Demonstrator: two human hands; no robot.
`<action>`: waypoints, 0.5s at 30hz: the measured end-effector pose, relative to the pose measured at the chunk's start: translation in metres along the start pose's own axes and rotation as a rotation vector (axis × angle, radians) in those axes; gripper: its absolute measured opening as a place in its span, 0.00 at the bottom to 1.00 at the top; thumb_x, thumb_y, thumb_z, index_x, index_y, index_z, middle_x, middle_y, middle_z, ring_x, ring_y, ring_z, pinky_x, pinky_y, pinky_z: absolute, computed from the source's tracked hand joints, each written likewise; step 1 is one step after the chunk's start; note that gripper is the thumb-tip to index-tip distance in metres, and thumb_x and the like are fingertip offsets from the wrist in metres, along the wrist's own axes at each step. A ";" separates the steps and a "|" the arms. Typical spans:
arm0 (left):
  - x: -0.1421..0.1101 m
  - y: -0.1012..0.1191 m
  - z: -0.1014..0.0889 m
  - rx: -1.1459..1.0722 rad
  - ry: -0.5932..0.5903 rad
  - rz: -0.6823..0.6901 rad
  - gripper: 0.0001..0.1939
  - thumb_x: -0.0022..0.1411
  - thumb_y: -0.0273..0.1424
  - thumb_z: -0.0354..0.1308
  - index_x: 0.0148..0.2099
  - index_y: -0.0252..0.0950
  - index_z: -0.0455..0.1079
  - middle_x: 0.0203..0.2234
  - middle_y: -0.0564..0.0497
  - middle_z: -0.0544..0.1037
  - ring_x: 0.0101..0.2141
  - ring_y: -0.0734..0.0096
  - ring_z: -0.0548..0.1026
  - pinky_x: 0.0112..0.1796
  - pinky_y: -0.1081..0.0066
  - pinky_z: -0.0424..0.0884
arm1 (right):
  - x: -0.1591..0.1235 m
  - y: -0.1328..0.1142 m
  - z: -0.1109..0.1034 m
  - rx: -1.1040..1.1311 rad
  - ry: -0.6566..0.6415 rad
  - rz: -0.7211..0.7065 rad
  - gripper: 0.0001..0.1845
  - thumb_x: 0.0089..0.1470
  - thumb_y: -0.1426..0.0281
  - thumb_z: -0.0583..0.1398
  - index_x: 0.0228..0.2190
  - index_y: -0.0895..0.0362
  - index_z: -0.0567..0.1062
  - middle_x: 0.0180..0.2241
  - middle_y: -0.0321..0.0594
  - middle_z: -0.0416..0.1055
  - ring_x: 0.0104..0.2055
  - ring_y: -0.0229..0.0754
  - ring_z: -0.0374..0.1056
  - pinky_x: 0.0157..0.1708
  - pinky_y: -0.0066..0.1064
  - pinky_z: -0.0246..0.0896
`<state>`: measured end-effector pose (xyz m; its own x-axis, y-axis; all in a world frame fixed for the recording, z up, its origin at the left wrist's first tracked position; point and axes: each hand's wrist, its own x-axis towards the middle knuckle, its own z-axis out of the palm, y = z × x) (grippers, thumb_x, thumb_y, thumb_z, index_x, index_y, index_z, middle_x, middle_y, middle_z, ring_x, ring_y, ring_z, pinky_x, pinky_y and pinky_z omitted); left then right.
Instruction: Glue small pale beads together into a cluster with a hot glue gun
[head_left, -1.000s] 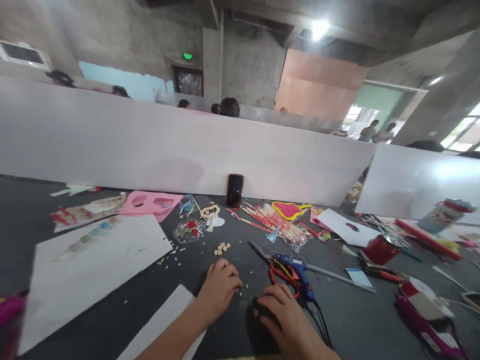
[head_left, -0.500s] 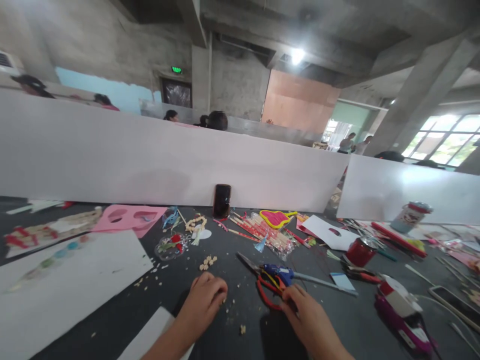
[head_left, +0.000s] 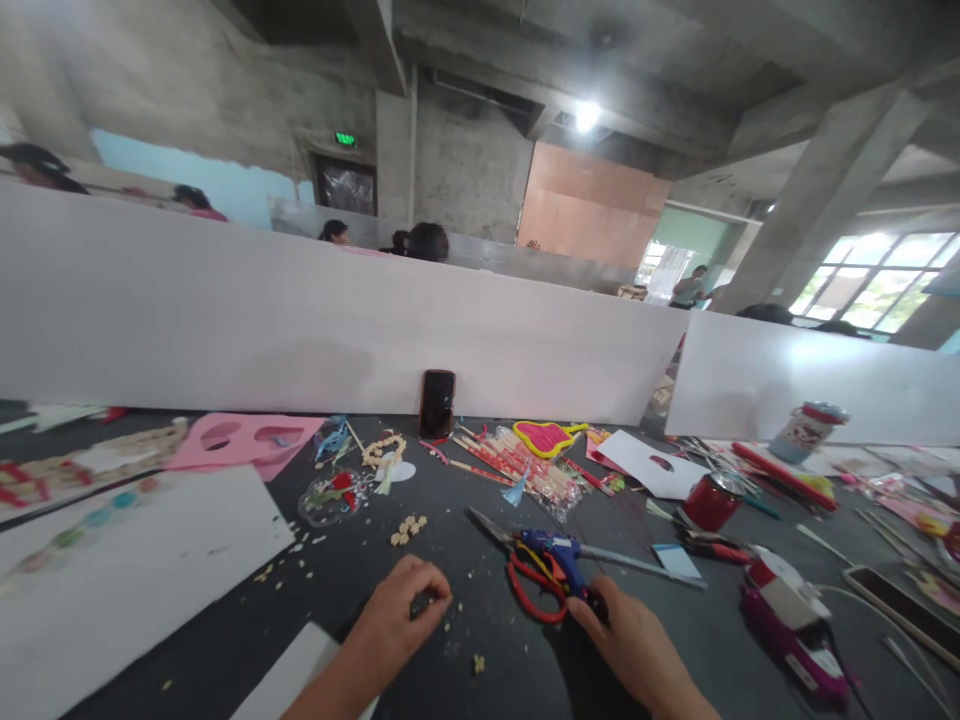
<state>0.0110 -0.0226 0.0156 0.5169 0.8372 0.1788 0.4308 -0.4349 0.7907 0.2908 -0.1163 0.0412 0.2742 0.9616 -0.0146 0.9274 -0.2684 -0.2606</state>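
My left hand [head_left: 405,612] is above the dark table, thumb and forefinger pinched together; anything between them is too small to make out. My right hand [head_left: 634,640] has its fingers closed about the handle end of a blue hot glue gun [head_left: 559,548], whose long translucent glue stick [head_left: 637,563] juts out to the right. Partly beneath the gun lie scissors [head_left: 536,598] with red handles, blades pointing up and left. A cluster of small pale wooden pieces [head_left: 407,530] lies beyond my left hand. One more small wooden piece [head_left: 478,664] rests between my hands.
A phone [head_left: 437,403] leans against the white partition [head_left: 337,330]. Packaged sticks [head_left: 525,470] and a pink-and-yellow fan shape [head_left: 550,437] lie beyond the gun. Right are a red can [head_left: 711,500], pliers [head_left: 720,547] and a purple power strip [head_left: 795,645]. White paper [head_left: 150,590] spreads left.
My right hand has shifted slightly right and down along the glue gun's handle. The pinch of my left hand looks rounder, with a gap showing inside. The view has turned slightly right.
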 end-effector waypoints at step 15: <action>0.000 -0.001 -0.001 -0.083 -0.030 -0.062 0.10 0.55 0.36 0.51 0.34 0.40 0.72 0.30 0.51 0.72 0.34 0.68 0.70 0.37 0.73 0.64 | 0.013 -0.002 0.001 0.136 -0.022 0.041 0.17 0.49 0.55 0.53 0.29 0.56 0.70 0.28 0.46 0.74 0.32 0.49 0.70 0.27 0.30 0.54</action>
<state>0.0094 -0.0214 0.0153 0.5136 0.8508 0.1113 0.4006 -0.3524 0.8458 0.2919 -0.1032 0.0402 0.3044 0.9513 -0.0486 0.8719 -0.2988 -0.3881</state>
